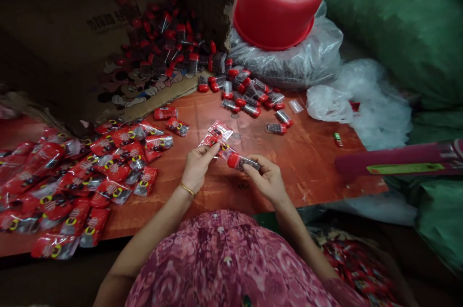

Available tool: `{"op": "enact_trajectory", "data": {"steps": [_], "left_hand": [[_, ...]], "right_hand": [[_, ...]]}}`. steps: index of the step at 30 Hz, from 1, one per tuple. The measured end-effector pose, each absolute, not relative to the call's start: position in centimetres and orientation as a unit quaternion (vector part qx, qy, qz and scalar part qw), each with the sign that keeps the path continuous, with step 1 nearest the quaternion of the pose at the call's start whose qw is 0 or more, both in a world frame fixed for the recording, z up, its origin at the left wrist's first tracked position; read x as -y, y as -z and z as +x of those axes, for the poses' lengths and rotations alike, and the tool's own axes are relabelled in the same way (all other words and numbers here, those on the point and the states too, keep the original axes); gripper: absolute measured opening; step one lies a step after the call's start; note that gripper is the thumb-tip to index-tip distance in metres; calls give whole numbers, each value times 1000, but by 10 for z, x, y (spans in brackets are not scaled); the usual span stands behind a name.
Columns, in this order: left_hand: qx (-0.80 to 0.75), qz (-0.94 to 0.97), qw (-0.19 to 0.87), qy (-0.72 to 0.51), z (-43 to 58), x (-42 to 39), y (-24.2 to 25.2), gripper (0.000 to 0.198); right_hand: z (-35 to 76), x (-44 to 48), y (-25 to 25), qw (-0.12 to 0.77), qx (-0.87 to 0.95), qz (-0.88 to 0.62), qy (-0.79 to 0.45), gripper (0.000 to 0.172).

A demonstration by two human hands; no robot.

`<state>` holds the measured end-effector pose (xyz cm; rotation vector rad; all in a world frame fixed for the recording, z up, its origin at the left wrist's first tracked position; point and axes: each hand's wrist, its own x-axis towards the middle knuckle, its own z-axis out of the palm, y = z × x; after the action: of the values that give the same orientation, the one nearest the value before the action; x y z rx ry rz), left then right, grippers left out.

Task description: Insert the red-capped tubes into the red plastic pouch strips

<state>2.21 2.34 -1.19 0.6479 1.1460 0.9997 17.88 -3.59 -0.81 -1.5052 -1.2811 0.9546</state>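
My right hand (268, 179) grips a small clear bottle (243, 162) with a red cap and dark contents, its capped end pointing left. Between the thumb and fingers of my left hand (196, 168) is a red printed plastic bag (226, 149). The bottle's cap is at the mouth of that bag; how far inside it sits I cannot tell. Just beyond my left fingers lie flat printed bags (220, 129) on the red tabletop (217, 196). To the left spreads a heap of filled red bags (108, 162).
Loose red-capped bottles (249, 92) spill from a tipped cardboard box (141, 99) at the back. A red tub (282, 3) sits upside down on a clear plastic sack (289, 63). Green sacks (405, 32) stand at right, and a blurred maroon object (405, 160) juts over the table.
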Motion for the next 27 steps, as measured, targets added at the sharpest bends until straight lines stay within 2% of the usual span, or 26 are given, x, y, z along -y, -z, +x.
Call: {"op": "enact_trajectory", "data": {"steps": [6, 11, 15, 27], "left_hand": [[-505, 302, 680, -438, 22, -24, 11, 39], [-492, 308, 687, -436, 21, -22, 13, 37], [-474, 302, 700, -441, 21, -22, 13, 37], [-474, 257, 720, -438, 23, -21, 7, 38]], "right_hand": [[178, 38, 6, 472, 485, -593, -437, 15], [176, 36, 16, 474, 412, -578, -522, 24], [172, 37, 19, 509, 387, -592, -490, 26], [168, 37, 24, 481, 384, -563, -551, 31]]}}
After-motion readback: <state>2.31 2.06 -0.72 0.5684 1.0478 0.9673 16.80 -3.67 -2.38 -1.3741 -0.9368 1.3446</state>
